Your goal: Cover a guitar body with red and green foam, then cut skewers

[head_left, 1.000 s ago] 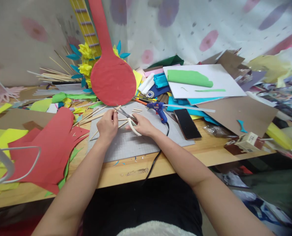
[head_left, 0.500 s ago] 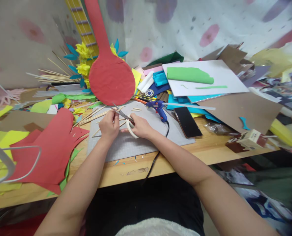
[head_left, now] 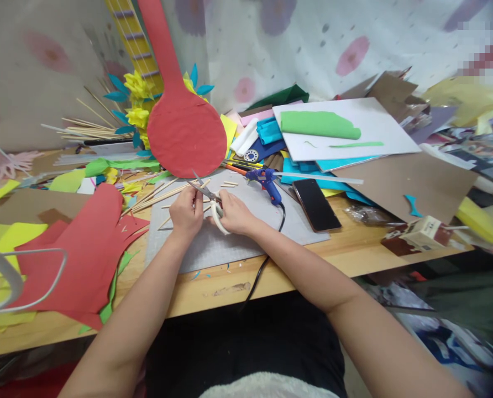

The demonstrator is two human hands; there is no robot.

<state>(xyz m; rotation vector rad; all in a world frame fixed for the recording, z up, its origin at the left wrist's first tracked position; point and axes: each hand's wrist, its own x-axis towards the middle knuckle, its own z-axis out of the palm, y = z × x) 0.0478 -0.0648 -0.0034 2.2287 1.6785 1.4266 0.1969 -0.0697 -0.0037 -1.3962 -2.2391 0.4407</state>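
My right hand is closed around the white handles of a pair of scissors, whose grey blades point up and left and stand apart. Beside the blades, my left hand is closed in a pinch, fingertips up against the scissors. It appears to grip a thin wooden stick, mostly hidden by the fingers. More wooden sticks lie at the left on the grey cutting mat. Several short cut pieces rest on the mat just beyond the hands.
Right of my hands lie a blue glue gun with its black cord and a phone. A red paper paddle shape stands behind. Red paper covers the left side; a white board lies at the back right.
The scissor blades are spread a little wider and the handles have tilted slightly. Both hands stay in nearly the same place, and the view has shifted slightly.
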